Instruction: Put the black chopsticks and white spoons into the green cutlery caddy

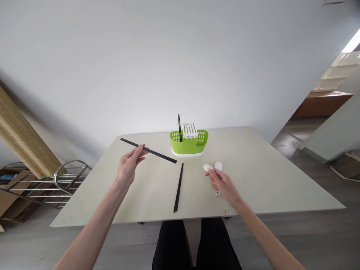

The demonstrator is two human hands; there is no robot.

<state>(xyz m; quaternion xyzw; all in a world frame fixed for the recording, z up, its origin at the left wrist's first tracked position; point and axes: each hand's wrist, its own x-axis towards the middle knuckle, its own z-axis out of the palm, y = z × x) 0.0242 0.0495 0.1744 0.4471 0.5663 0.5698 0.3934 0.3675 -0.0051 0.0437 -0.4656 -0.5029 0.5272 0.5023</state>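
Note:
My left hand (132, 159) pinches a pair of black chopsticks (161, 155) near their middle, holding them slanted above the table. My right hand (221, 182) is closed at two white spoons and grips one, whose bowl (207, 167) shows past my fingertips. The other spoon's round bowl (218, 165) lies just beyond my knuckles; fingers hide most of both handles. Between my hands, a second pair of black chopsticks (179, 187) lies on the table. Behind stands a green cutlery basket (188, 146) on a white base, with black chopsticks (180, 127) upright in its left compartment.
A white slotted rack (190, 130) sits over the basket's middle. The pale table (261, 176) meets a white wall (157, 67) at the back. At the left, a metal rack (64, 180), cardboard boxes and a rolled mat (28, 135) stand beside the table.

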